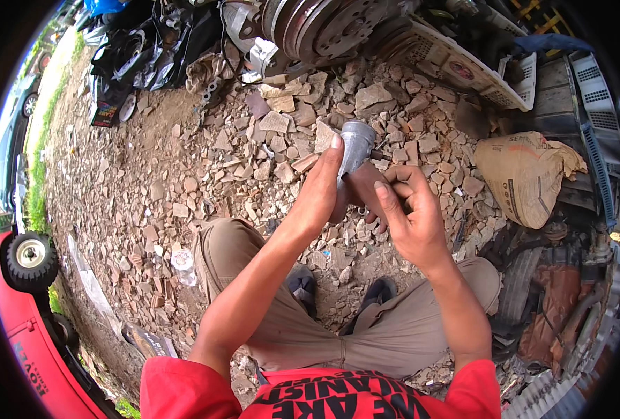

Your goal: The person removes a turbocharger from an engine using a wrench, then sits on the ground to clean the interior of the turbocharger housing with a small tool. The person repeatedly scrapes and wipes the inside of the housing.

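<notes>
A silver-grey metal pipe fitting [356, 144] with a round collar at its upper end is held up in front of my knees. My left hand [318, 187] is closed around its left side, the thumb lying along the metal. My right hand [414, 218] pinches a reddish-brown sheet that looks like sandpaper [365, 186] between thumb and curled fingers. The sheet lies bent against the lower part of the fitting and hides it there. Part of the sheet hangs below, between my two hands.
Broken tile and stone rubble [254, 150] covers the ground. Rusty wheel drums [324, 31] and black plastic bags [160, 52] lie at the far side. A white crate [456, 63], a brown paper sack [526, 178] and metal parts crowd the right. A red vehicle [34, 328] stands left.
</notes>
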Available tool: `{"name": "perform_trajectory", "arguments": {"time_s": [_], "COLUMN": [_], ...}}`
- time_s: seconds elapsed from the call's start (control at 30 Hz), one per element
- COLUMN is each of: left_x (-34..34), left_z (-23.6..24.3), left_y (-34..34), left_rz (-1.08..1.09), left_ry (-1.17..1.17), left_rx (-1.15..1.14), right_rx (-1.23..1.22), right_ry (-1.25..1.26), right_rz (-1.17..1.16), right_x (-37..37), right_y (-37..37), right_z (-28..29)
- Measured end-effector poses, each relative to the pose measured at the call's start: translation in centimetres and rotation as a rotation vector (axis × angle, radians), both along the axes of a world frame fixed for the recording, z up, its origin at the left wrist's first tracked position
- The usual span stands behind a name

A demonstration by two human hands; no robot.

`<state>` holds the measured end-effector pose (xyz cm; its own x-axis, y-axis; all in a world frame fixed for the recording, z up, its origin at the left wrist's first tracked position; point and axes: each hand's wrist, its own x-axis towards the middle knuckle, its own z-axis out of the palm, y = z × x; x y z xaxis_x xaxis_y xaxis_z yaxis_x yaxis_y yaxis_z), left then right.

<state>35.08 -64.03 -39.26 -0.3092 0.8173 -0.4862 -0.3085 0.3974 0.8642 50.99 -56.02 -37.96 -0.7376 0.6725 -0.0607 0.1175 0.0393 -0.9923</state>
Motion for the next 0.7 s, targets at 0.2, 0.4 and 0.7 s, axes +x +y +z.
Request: {"name": "perform_trajectory", "arguments": {"time_s": [0.2,0.4,0.7], "left_x": [0.9,1.7,1.8], "left_z": [-0.8,-1.5,-1.9], "left_y": [0.1,-0.1,-0.4], "left_rz": [0.096,-0.009,-0.224], "left_ry": [-0.003,0.809,1.312], "left_rx": [0.051,0.048,0.233], "right_rx": [-0.428,-0.358,-0.341], "right_ry": [0.294,0.215,0.218], "right_rz": [-0.09,-0.296,-0.418], "right_x": [0.3,1.4,1.1], "right_y": [1.3,4.5,6.0], "right_z": [1.0,0.3,-0.6]}}
